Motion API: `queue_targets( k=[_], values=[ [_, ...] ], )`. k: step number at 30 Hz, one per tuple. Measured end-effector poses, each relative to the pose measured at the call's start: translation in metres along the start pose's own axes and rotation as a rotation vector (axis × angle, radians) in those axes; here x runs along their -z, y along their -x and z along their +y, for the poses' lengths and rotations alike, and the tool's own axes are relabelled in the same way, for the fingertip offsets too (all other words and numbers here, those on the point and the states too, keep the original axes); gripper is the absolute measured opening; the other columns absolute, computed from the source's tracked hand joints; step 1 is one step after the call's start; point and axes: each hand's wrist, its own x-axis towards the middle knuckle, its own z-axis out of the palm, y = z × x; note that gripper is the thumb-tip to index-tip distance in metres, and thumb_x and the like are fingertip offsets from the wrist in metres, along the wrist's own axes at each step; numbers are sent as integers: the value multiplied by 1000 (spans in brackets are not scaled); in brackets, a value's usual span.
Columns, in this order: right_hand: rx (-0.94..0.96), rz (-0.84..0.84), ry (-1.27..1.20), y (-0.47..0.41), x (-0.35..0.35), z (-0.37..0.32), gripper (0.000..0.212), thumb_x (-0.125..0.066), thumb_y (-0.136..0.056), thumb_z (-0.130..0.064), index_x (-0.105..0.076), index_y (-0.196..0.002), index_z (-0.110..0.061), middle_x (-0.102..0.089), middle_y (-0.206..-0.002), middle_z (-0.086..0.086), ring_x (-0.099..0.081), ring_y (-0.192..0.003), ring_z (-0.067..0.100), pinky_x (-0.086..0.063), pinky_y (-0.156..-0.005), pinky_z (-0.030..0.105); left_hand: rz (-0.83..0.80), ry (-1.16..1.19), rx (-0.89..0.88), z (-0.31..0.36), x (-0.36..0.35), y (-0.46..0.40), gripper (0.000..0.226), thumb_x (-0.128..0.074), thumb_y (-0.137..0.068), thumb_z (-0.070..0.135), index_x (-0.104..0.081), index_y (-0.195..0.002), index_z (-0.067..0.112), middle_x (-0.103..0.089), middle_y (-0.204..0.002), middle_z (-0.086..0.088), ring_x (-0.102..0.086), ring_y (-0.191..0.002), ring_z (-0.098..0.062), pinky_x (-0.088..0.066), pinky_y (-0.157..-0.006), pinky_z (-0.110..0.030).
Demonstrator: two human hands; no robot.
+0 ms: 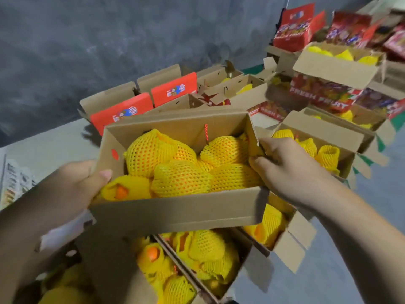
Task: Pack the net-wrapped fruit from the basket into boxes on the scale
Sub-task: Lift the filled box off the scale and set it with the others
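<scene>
A brown cardboard box point(175, 212) full of orange fruit in yellow foam nets point(182, 178) is held in the air in the middle of the view. My left hand point(72, 185) grips its left end wall, thumb over the rim. My right hand point(289, 170) grips the right end wall, fingers curled over the edge. Below it lie other open boxes of net-wrapped fruit point(208, 257). No basket or scale is visible.
Open red-printed cartons point(122, 110) stand in rows behind on the grey floor. Filled boxes point(322, 150) sit to the right, and stacked red "FRESH FRUIT" cartons point(322, 95) at the back right. A dark wall rises behind. A printed sheet point(13, 185) lies at the left edge.
</scene>
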Motion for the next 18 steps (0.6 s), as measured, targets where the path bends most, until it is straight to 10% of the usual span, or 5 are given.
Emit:
queue_targets(
  k=[10,14,18],
  values=[
    [-300,298,-503,-132,-14,116,57,-54,-100,-9,-43,-153,-26,-61,-142,5,-59,-119,26,-50,-100,43,-135,-156,-346,138,-42,-269,30,-54,-108,26,-64,-81,33,-65,-70,8,-65,-75,-16,-42,-64,-34],
    [-441,349,-757,-172,-20,145,71,-57,-99,-16,-27,-162,-30,-74,-119,-4,-56,-86,22,-47,-74,37,-141,-243,-342,188,-80,-354,19,-58,-107,16,-74,-114,10,-73,-104,-18,-67,-103,-38,-51,-92,-47],
    [-433,284,-853,-200,-10,163,71,-59,-93,-18,-33,-157,-38,-78,-107,-8,-75,-82,25,-63,-76,42,-158,-313,-306,216,-91,-406,17,-61,-106,15,-74,-110,5,-72,-98,-19,-58,-85,-20,-50,-82,-39]
  ],
)
